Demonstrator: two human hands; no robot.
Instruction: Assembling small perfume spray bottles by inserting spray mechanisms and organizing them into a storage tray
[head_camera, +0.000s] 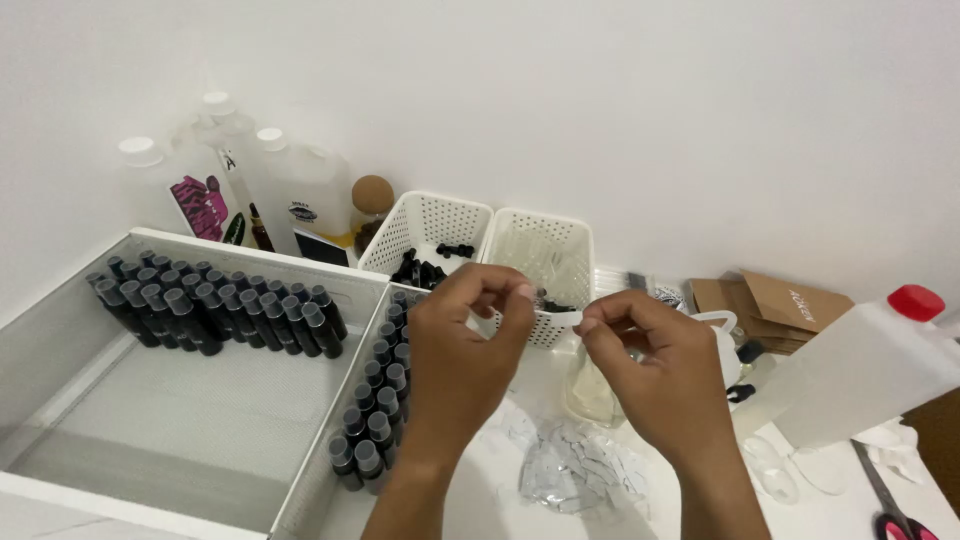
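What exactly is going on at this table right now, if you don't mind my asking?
A person's left hand and right hand are raised together over the white table, pinching something small and clear between the fingertips. Below lies a pile of clear plastic pieces. To the left, a large tray holds rows of dark bottles; two white baskets stand behind.

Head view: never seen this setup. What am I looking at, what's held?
One camera, worn on a person's head, looks down at their own bare hands; there is no machine. The left hand and right hand meet above a white table, fingers pinching something small and clear, too small to name. On the left, a white tray holds rows of small dark bottles. Behind stand two white perforated baskets and white jugs. Clear plastic pieces lie below the hands.
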